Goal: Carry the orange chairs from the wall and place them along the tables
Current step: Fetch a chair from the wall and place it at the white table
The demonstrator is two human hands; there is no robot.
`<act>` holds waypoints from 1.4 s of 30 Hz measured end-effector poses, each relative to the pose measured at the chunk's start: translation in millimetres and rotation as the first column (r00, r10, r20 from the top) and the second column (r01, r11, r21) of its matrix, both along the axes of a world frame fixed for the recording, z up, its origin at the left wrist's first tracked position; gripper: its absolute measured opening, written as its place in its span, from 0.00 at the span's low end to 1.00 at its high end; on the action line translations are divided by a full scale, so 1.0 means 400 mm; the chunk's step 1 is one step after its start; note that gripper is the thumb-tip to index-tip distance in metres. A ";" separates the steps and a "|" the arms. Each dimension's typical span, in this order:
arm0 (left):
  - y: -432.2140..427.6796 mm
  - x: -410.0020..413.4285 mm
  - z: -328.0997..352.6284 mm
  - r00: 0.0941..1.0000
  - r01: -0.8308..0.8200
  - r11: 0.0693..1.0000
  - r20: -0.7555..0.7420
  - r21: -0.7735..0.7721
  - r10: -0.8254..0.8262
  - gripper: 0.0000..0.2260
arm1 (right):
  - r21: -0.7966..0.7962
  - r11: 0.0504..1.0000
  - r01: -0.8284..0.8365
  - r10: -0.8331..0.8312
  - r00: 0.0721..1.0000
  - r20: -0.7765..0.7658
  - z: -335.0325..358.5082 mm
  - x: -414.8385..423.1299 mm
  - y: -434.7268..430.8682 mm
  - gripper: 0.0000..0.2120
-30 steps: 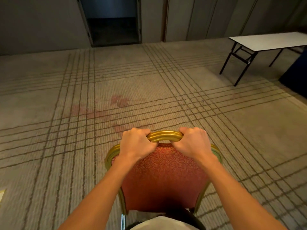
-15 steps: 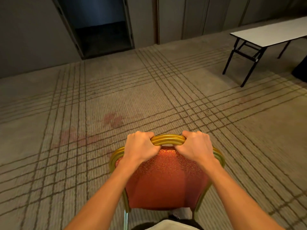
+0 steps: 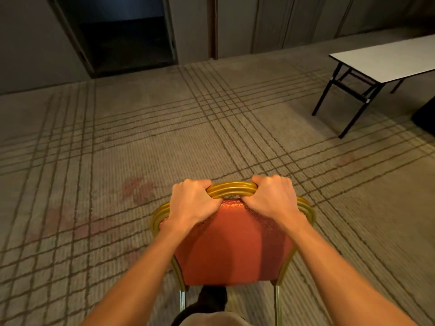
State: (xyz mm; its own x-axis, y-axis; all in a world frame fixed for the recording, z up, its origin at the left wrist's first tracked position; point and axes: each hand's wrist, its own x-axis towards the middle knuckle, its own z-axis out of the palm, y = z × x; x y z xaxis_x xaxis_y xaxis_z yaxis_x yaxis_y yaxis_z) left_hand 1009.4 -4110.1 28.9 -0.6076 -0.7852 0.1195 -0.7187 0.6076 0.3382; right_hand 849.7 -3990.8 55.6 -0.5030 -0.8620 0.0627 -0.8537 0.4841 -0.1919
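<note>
since half a second ago: the folding table (image 3: 386, 60) at far right has drawn a little nearer and sits lower in view. both hands keep their grip on the chair as before.

item 1, orange chair (image 3: 235, 243): near centre, straight in front of us, seen from behind its padded back. a gold frame (image 3: 231, 189) arches over the top, and two metal legs run down toward the near edge. we cannot tell whether its feet touch the floor.

item 2, left hand (image 3: 191, 201): fingers curled over the top rail of the frame, left of its peak, holding it.

item 3, right hand (image 3: 270, 198): fingers curled over the same rail, right of the peak, holding it. a short stretch of bare rail shows between our two hands.

item 4, table: white top, black folding legs, well apart from the chair.

item 5, carpet (image 3: 117, 137): beige with dark crossing lines. reddish stains (image 3: 138, 188) lie left of the chair.

item 6, dark doorway (image 3: 127, 36): far left, with a grey panelled wall (image 3: 270, 22) to its right.

item 7, dark shoe (image 3: 211, 300): near edge, below the chair back.
</note>
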 end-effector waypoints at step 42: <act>-1.918 -1.744 -0.009 0.978 0.163 0.974 -0.105 -0.159 -0.181 0.22 | -0.168 0.985 0.047 -0.053 0.998 -0.029 -0.052 -1.733 -1.861 0.22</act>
